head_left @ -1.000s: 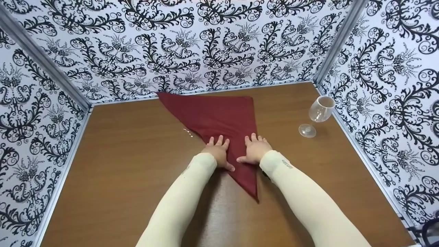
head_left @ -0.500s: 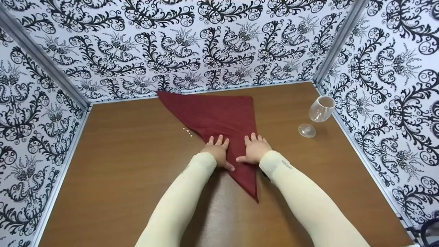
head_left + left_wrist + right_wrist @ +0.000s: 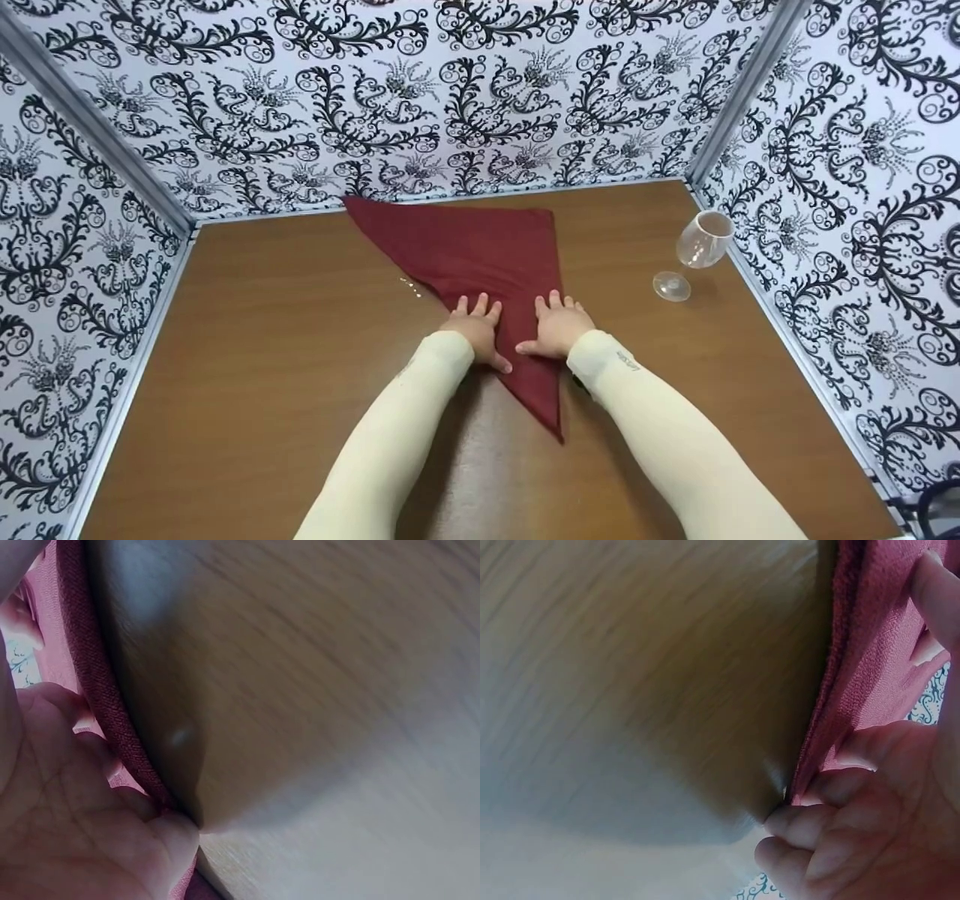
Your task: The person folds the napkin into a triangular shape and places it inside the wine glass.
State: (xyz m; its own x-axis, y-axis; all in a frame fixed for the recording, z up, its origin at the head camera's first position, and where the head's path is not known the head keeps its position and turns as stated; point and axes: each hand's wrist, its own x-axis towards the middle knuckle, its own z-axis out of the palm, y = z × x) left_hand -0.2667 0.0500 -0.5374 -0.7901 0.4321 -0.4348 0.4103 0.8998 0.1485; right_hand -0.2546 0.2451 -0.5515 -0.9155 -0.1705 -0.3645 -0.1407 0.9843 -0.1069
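Note:
A dark red cloth [image 3: 480,244], folded into a pointed triangular shape, lies on the wooden table, its narrow tip toward the person. On its left edge rests the left hand [image 3: 475,335], fingers spread and pointing away. The right hand [image 3: 560,330] presses on the opposite edge, its thumb reaching inward over the fabric. Seen from the left wrist, the folded edge of the cloth [image 3: 105,682] runs past the left hand [image 3: 75,817]. From the right wrist, layered cloth edges [image 3: 832,697] meet the fingers of the right hand [image 3: 870,825].
A clear stemmed glass [image 3: 701,244] stands upright at the right of the wooden table [image 3: 285,360]. White panels with black scrollwork [image 3: 405,97] enclose the back and both sides. Small shiny specks [image 3: 411,287] show left of the cloth. A dark curved object [image 3: 937,506] is cut off at the lower right.
Both hands keep nearly the same place on the cloth. Its far left corner and near tip appear very slightly higher in the view; the glass is unmoved.

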